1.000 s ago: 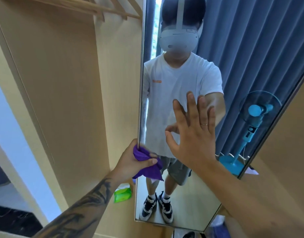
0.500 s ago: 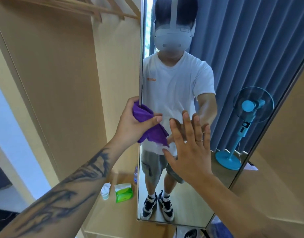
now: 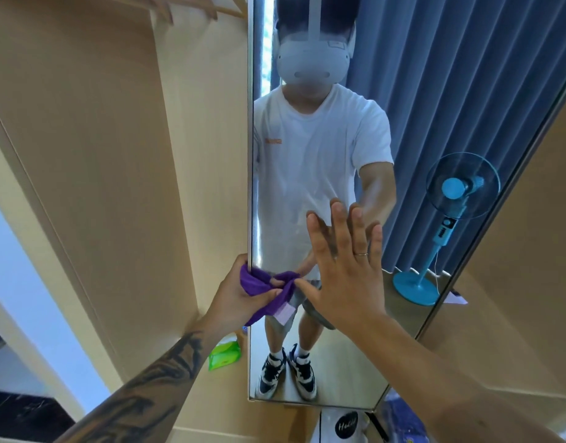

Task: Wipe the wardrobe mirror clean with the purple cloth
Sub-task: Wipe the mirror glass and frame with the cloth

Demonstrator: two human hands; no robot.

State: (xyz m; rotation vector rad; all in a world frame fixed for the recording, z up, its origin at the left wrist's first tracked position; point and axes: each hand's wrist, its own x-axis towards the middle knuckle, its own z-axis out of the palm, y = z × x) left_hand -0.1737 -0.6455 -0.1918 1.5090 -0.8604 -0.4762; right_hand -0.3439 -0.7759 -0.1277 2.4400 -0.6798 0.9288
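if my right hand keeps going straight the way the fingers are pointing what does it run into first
Probably only the mirror: the right hand lies open, fingers pointing up along the glass, seemingly flat against it. Nothing else shows in that line up the glass, though depth is hard to judge.

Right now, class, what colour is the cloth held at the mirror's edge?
Purple: the cloth in the left hand, seen best in the head view.

The cloth (image 3: 265,290) sits at the mirror's (image 3: 313,372) left edge, held there by the left hand (image 3: 235,297). The right hand (image 3: 345,266) lies on the mirror just right of the cloth. A wipes packet (image 3: 225,354) lies left of the mirror, below the cloth.
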